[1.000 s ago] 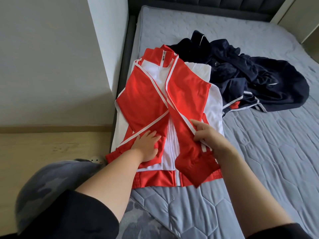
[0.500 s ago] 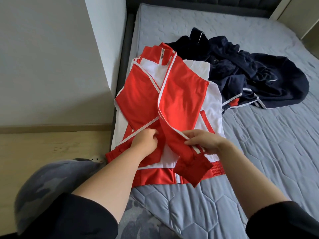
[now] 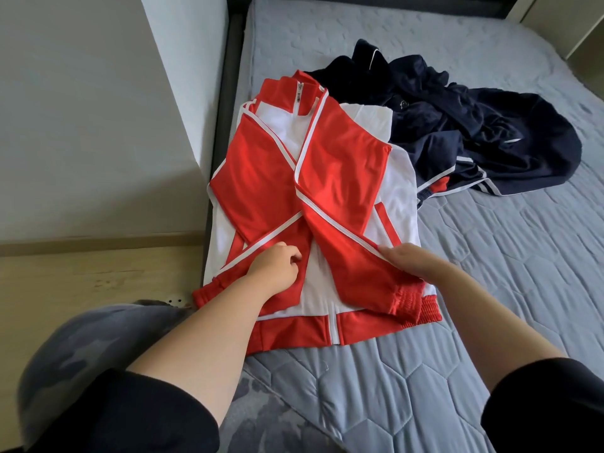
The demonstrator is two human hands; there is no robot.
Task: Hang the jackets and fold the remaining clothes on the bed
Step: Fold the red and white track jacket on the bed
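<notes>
As it lies front up with both sleeves crossed over its chest, the red-and-white track jacket [image 3: 333, 165] sits at the bed's [image 3: 490, 289] 9 o'clock edge. The left hand [image 3: 274, 269] curls its grip on one sleeve. The right hand [image 3: 415, 261], grip wide and flat, presses the other. A crumpled navy jacket [image 3: 490, 135] touches it at 2 o'clock.

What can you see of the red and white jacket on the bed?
The red and white track jacket lies zipped, front up, on the grey quilted bed: smooth fabric, white piping, ribbed red hem and cuffs. Its sleeves are folded crossed over the chest. The left hand grips one sleeve, the right hand presses the other. A navy garment touches its far side.
</notes>
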